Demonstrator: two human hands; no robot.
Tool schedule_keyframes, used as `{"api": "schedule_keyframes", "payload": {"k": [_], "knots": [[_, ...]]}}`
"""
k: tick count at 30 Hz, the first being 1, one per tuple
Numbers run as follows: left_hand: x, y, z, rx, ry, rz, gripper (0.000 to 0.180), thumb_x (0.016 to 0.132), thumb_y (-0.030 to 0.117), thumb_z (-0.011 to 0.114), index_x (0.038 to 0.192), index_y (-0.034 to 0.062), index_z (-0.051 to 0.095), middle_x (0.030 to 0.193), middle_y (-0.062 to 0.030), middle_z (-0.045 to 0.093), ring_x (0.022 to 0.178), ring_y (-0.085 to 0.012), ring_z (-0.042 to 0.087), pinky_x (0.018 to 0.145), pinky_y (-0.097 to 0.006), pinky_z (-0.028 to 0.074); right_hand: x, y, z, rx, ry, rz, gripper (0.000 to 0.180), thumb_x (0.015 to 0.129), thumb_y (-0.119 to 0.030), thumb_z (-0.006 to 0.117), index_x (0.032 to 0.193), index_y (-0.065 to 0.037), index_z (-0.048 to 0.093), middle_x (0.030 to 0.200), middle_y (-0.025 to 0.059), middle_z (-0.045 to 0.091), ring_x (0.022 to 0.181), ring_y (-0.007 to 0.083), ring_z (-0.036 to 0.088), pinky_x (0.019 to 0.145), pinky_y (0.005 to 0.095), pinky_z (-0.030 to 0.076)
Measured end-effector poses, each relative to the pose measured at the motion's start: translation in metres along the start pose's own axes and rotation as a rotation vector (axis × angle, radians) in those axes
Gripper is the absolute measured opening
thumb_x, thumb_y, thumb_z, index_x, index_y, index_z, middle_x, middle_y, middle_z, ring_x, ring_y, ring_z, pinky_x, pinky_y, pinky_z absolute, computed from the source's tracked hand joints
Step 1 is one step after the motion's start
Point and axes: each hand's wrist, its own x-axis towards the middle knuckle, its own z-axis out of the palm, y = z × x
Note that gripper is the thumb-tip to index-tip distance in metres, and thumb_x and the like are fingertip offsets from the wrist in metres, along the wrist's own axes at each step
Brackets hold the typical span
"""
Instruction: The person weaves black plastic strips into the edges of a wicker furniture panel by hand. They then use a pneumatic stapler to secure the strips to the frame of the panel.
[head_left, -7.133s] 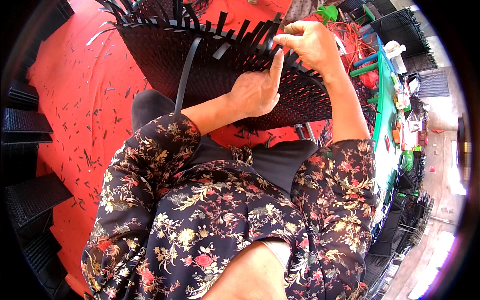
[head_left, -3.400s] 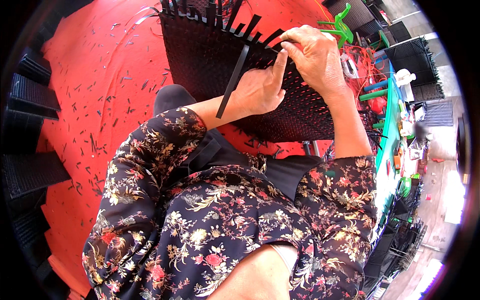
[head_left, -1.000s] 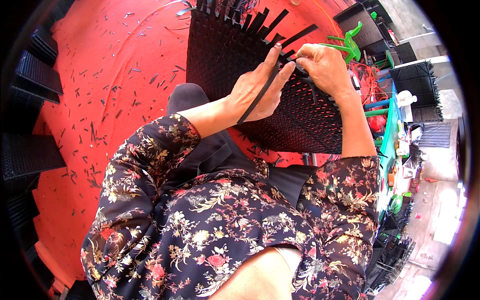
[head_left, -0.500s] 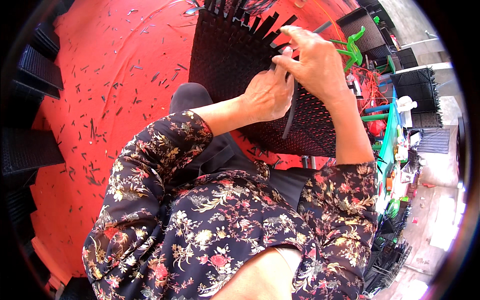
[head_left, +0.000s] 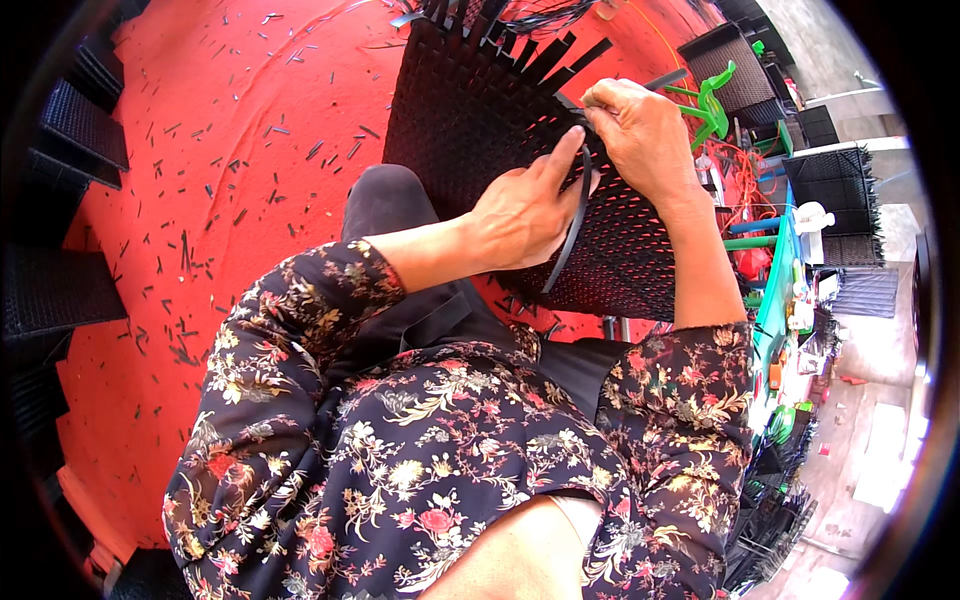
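A black woven panel of flat plastic strips [head_left: 450, 125] stands tilted before my knees, with loose strip ends sticking up along its upper edge. My right hand [head_left: 640, 130] is closed in a pinch on a flat black strip at that edge. Lower and to the left, my left hand [head_left: 530, 210] has one digit stretched up toward the edge, its other fingers bent. A long dark strip [head_left: 567, 245] hangs down across those bent fingers, which seem to hold it loosely. The fingertips of my right hand partly hide the strip they pinch.
Strip offcuts [head_left: 185, 255] litter the red floor covering [head_left: 235, 200]. Black woven pieces [head_left: 60, 290] line the left side. To the right are a green plastic chair [head_left: 712, 105], tangled red cord [head_left: 745, 185] and a green-edged table [head_left: 775, 290] crowded with things.
My left hand has moved slightly down and left, away from my right fingers. My right hand has dropped a little and its fingers have drawn together. The hanging strip now bows more.
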Motion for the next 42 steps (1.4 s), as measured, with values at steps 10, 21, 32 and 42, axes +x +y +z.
{"api": "schedule_keyframes", "payload": {"k": [10,21,32,42], "knots": [[0.009,-0.024,-0.026,0.021,0.073,0.008,0.047,0.068,0.005,0.062,0.114,0.0011,0.055,0.133,-0.0315,0.036,0.091,-0.0336,0.061,0.072,-0.038,0.055,-0.005,-0.001,0.000,0.000,0.012,-0.019,0.010,0.082,-0.015,0.058,0.084,-0.006,0.062,0.080,0.0122,0.063,0.081,0.0327,0.061,0.070,0.0427,0.049],[0.012,-0.024,-0.020,0.027,0.054,-0.026,0.053,0.070,0.005,0.061,0.122,0.0031,0.050,0.134,-0.0352,0.033,0.084,-0.0359,0.062,0.066,-0.042,0.055,-0.012,-0.010,-0.004,-0.065,0.024,-0.146,0.022,0.076,-0.022,0.066,0.095,-0.011,0.068,0.083,0.0073,0.064,0.083,0.0257,0.061,0.074,0.0394,0.043],[0.024,-0.022,-0.012,0.052,-0.025,-0.072,0.064,0.068,0.009,0.065,0.128,0.0038,0.044,0.132,-0.0409,0.028,0.073,-0.0362,0.064,0.060,-0.042,0.054,-0.002,-0.027,-0.010,0.004,0.259,-0.073,0.022,0.078,-0.020,0.067,0.096,-0.008,0.066,0.077,0.0069,0.064,0.071,0.0252,0.062,0.067,0.0385,0.047],[0.027,-0.015,-0.009,0.091,-0.116,-0.084,0.075,0.070,0.012,0.067,0.137,0.0048,0.036,0.135,-0.0392,0.023,0.091,-0.0388,0.062,0.064,-0.039,0.056,0.033,-0.013,0.003,0.115,0.191,0.069,0.021,0.080,-0.021,0.065,0.099,-0.014,0.068,0.081,0.0091,0.065,0.075,0.0272,0.064,0.069,0.0372,0.050]]}}
